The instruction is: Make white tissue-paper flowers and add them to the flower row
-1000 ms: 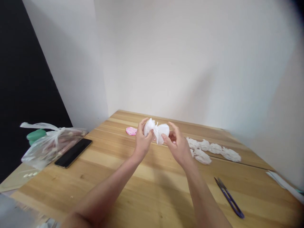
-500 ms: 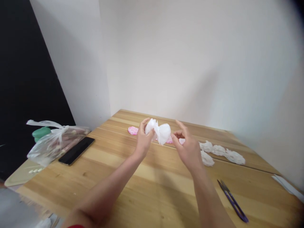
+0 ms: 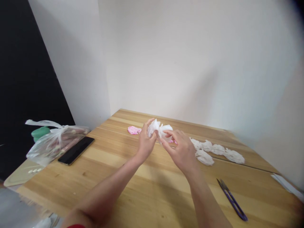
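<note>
A white tissue paper flower (image 3: 153,127), pinched in at its middle with layers fanning to both sides, is held above the far part of the table. My left hand (image 3: 145,143) grips its left side and its gathered middle, the fingers closed on it. With thumb and fingertips, my right hand (image 3: 182,151) pinches the thin layers on the right side. Behind the hands lies a pink and white tissue flower (image 3: 134,130), and more pink shows partly hidden behind the right hand. To the right, several crumpled white tissue flowers (image 3: 234,155) rest in a row.
Purple-handled thread snips (image 3: 232,199) lie at the right front of the wooden table (image 3: 128,196). Folded white paper (image 3: 282,183) is at the right edge. On the left are a black phone (image 3: 76,151), a tied plastic bag (image 3: 55,141) and a green object (image 3: 40,133).
My right hand has moved left from beside the tissue flower onto its right side and now pinches the layers. My left hand keeps its hold, shifted slightly right.
</note>
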Available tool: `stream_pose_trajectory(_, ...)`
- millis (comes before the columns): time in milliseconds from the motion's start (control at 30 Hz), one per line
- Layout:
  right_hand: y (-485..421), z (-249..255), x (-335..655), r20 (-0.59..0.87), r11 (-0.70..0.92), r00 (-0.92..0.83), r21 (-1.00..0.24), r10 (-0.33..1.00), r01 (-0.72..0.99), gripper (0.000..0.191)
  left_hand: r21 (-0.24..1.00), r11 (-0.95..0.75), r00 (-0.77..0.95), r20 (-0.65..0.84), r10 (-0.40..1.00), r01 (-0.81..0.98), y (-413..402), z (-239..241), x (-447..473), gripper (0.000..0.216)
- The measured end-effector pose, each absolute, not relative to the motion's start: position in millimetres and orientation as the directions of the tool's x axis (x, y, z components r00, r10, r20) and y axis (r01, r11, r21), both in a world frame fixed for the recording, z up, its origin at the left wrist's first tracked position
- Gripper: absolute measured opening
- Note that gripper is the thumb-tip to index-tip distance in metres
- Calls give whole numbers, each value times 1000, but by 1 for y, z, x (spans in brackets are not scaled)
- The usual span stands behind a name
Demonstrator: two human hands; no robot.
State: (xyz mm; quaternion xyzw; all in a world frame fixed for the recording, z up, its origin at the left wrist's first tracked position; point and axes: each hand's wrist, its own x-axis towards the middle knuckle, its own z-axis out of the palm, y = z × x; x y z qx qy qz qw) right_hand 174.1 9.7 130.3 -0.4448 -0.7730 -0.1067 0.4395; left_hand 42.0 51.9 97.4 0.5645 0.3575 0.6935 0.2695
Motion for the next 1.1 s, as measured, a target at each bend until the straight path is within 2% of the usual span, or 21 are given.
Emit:
stream_pose_trajectory(100, 14, 126, 171, 767, 544, -230, -180, 599, 819, 27, 801, -596, -207, 594, 777, 58, 51, 96, 43, 48)
stream_pose_trajectory(167, 19, 123, 173, 779, 510, -169, -215, 605, 833, 21, 798, -600, -205, 599, 774, 65, 52, 94, 44, 49)
stream_pose_trajectory(300, 27, 121, 183, 695, 402, 37, -457, 718, 793, 22, 798, -602, -193, 586, 787, -32, 58, 91, 45, 50)
stream_pose_trajectory(367, 28, 122, 188, 610, 362, 78, -562, 788, 744, 25, 805, -585, -185, 563, 805, -95, 61, 89, 45, 51)
stream_pose_trajectory(433, 28, 124, 190, 573, 358, 81, -609, 815, 707, 27, 810, -575, -187, 550, 814, -120, 62, 88, 46, 51)
stream_pose_trajectory(500, 26, 126, 188, 588, 385, 61, -601, 807, 700, 29, 810, -575, -189, 551, 813, -112, 60, 88, 47, 51)
stream_pose_trajectory(667, 26, 125, 185, 653, 375, 41, -484, 756, 790, 30, 793, -604, -120, 594, 796, -82, 51, 89, 50, 47)
stream_pose_trajectory(733, 29, 124, 189, 648, 348, 75, -499, 758, 794, 31, 786, -610, -112, 600, 792, -101, 51, 90, 50, 47)
stream_pose_trajectory(900, 33, 125, 203, 593, 325, 186, -646, 784, 691, 31, 799, -573, -155, 552, 819, -181, 57, 93, 46, 48)
stream_pose_trajectory(1000, 27, 130, 202, 636, 375, 160, -619, 755, 690, 33, 803, -563, -181, 534, 826, -195, 58, 95, 43, 47)
stream_pose_trajectory(1100, 19, 132, 194, 673, 419, 76, -541, 736, 729, 35, 803, -568, -215, 531, 819, -181, 57, 97, 42, 47)
